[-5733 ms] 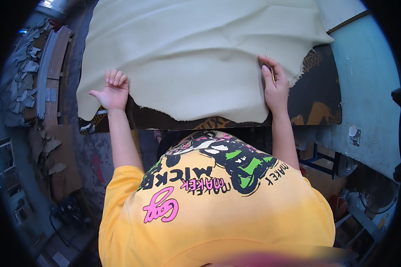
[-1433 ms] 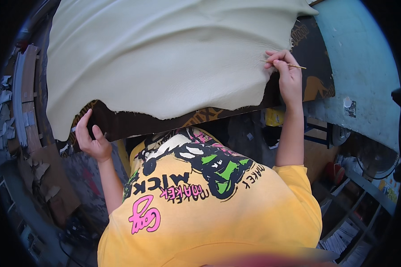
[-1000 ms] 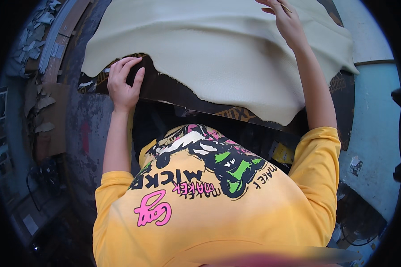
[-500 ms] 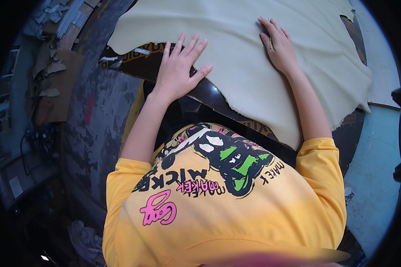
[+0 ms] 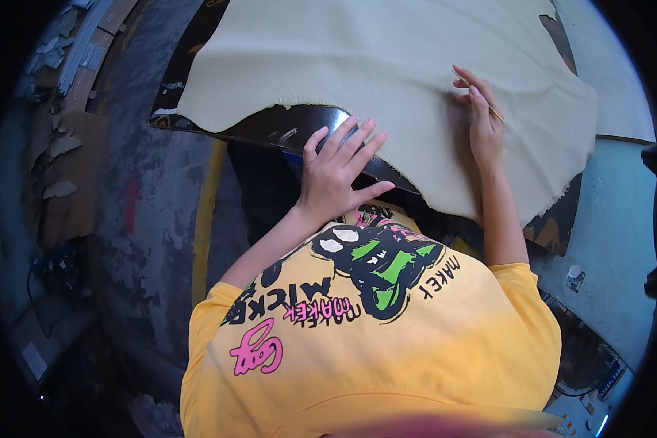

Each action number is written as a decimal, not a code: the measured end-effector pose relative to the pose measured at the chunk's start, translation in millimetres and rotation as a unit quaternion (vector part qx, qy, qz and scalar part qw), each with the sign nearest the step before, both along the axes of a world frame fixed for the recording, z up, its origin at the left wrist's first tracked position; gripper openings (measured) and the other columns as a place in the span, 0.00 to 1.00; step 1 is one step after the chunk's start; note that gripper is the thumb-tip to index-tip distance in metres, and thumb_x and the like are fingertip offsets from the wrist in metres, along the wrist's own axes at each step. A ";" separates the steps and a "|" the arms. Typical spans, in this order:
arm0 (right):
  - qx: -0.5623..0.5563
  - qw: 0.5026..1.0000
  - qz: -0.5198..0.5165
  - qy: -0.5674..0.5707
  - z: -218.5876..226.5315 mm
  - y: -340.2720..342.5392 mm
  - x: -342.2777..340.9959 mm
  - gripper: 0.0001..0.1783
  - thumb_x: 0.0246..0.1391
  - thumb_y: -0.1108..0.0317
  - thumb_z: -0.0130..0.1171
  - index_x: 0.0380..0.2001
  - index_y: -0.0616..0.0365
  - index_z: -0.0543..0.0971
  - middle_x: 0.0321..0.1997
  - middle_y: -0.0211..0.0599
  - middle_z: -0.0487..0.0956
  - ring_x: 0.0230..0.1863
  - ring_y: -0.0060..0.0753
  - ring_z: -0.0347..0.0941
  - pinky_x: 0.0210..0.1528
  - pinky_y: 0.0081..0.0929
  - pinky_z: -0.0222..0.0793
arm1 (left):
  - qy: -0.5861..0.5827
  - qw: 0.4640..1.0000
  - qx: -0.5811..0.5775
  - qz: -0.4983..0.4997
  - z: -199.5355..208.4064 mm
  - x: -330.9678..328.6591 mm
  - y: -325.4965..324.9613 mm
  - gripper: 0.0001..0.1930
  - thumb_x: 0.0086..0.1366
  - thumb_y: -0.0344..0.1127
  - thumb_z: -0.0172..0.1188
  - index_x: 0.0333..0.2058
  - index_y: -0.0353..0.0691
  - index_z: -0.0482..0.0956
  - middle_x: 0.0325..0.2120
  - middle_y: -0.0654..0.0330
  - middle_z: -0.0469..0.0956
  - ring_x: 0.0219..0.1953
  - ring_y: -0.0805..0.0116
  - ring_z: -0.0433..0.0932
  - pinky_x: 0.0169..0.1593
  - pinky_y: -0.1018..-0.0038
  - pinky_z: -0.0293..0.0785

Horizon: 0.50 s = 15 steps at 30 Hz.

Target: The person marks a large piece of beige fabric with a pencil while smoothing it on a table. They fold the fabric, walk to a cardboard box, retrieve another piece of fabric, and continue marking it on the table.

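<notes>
A large pale cream leather hide (image 5: 416,80) is spread over a dark, glossy board (image 5: 270,126), with its ragged near edge curving inward. My left hand (image 5: 336,169) lies at that edge, fingers spread, mostly over the board, its fingertips by the hide's border. Over the hide at the right, my right hand (image 5: 485,128) is closed around a thin, gold-coloured pen-like stick (image 5: 497,115). The stick slants up to the left through the fingers. Whether its tip meets the leather I cannot tell.
Right of the board is a pale blue surface (image 5: 617,219). At far left, torn scraps (image 5: 62,146) lie against brown cardboard (image 5: 80,182). A worn grey floor with a yellow stripe (image 5: 206,226) runs at the left. A circuit-board-like item (image 5: 580,412) shows at lower right.
My left hand has moved nearer to my body and right along the hide's edge. My right hand has turned and come nearer, the stick still in it. The view has shifted a little.
</notes>
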State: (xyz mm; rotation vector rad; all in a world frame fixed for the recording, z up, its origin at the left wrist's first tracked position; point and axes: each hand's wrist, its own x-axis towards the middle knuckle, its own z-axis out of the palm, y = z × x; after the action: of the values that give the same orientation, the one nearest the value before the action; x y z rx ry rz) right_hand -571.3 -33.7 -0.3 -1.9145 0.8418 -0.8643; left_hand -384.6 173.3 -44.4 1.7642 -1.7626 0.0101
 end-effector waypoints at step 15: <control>0.010 0.994 -0.104 0.016 -13.4 39.8 41.8 0.07 0.59 0.72 0.50 0.33 0.64 0.75 0.28 0.34 0.79 0.32 0.22 0.75 0.39 0.22 0.71 | -0.097 0.959 -0.264 0.031 -52.5 4.6 -17.0 0.31 0.61 0.72 0.55 0.48 0.54 0.83 0.47 0.76 0.80 0.46 0.80 0.71 0.55 0.70 0.54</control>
State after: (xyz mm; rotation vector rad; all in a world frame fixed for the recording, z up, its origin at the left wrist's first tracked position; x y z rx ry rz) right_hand -529.5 6.1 -13.7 -1.8499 1.0793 -0.9451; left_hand -380.1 156.3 -96.9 1.4547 -1.6357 0.6409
